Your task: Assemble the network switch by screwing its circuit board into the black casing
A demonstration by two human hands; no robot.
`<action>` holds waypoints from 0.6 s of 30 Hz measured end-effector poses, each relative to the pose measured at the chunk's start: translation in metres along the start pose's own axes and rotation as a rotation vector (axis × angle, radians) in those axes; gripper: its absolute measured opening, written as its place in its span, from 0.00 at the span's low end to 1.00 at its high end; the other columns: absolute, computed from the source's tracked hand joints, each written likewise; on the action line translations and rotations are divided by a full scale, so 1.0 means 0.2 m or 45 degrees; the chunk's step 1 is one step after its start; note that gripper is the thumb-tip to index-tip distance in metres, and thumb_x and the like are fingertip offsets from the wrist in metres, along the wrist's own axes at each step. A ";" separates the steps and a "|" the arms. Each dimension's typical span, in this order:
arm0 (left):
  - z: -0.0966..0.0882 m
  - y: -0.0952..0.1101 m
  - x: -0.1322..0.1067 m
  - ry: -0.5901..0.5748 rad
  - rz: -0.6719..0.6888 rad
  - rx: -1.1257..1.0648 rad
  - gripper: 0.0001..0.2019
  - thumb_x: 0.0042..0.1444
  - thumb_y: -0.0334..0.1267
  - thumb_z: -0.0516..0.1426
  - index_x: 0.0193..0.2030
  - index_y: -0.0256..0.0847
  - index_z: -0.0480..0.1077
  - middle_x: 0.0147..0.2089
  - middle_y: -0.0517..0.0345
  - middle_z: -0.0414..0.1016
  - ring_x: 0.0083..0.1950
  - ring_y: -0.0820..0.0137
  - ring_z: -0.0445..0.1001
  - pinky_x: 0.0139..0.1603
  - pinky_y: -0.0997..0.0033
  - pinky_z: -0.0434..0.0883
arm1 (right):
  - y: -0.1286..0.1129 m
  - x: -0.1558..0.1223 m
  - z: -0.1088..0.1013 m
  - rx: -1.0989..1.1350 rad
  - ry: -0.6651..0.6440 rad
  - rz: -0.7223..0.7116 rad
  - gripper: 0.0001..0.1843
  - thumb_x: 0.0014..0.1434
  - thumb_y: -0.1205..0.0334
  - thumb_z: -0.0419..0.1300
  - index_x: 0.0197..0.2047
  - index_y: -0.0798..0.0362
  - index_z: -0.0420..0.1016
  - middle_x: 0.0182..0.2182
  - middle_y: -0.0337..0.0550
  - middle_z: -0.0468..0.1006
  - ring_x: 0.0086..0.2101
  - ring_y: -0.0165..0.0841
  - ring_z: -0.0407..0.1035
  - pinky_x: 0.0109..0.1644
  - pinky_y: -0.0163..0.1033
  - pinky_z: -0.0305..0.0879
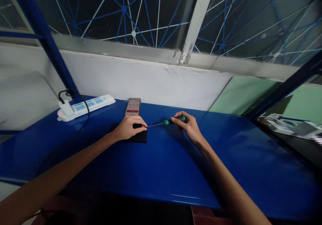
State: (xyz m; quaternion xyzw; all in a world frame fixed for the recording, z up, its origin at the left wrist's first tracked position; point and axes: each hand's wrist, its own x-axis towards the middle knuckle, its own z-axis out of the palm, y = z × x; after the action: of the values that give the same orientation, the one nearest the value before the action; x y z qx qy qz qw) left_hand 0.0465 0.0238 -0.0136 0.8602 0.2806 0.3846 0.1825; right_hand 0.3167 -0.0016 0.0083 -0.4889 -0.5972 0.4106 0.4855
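A flat black box-like device [140, 137] lies on the blue table [163, 164]. My left hand [129, 127] rests on top of it, fingers curled down and pressing on it. My right hand [189, 126] is closed round the green and black handle of a screwdriver [168, 121]. Its thin metal shaft lies nearly level and points left, with the tip at the device's right edge by my left fingertips. What the tip touches is too small to make out.
A phone [132, 107] with a lit screen lies just behind the device. A white power strip [85, 106] with a black cable sits at the back left. A white wall and window frame stand behind the table. Another bench with papers [289, 126] is at the right.
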 end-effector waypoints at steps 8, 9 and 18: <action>0.01 -0.01 -0.01 0.050 0.051 0.020 0.05 0.56 0.37 0.63 0.35 0.39 0.80 0.35 0.53 0.80 0.35 0.69 0.78 0.38 0.68 0.76 | 0.02 0.00 0.01 0.030 -0.004 -0.030 0.18 0.52 0.47 0.67 0.33 0.51 0.67 0.14 0.28 0.61 0.15 0.24 0.55 0.17 0.32 0.48; 0.01 -0.01 -0.01 0.054 0.052 0.021 0.04 0.56 0.36 0.63 0.35 0.39 0.80 0.35 0.53 0.80 0.35 0.69 0.78 0.38 0.69 0.76 | 0.01 0.00 0.01 0.030 0.001 -0.036 0.18 0.52 0.48 0.67 0.33 0.51 0.67 0.14 0.28 0.62 0.15 0.24 0.55 0.17 0.32 0.47; 0.02 -0.03 -0.01 0.092 0.055 0.132 0.04 0.56 0.34 0.62 0.35 0.39 0.79 0.36 0.54 0.80 0.36 0.69 0.77 0.38 0.68 0.75 | 0.00 -0.01 0.02 -0.027 0.027 -0.105 0.17 0.53 0.49 0.67 0.34 0.51 0.67 0.15 0.28 0.62 0.15 0.23 0.54 0.17 0.32 0.48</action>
State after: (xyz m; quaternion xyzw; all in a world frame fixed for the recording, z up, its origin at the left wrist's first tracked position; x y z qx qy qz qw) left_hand 0.0463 0.0259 -0.0200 0.8600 0.2878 0.4043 0.1190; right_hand 0.3121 -0.0036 0.0072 -0.4735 -0.6160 0.3786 0.5030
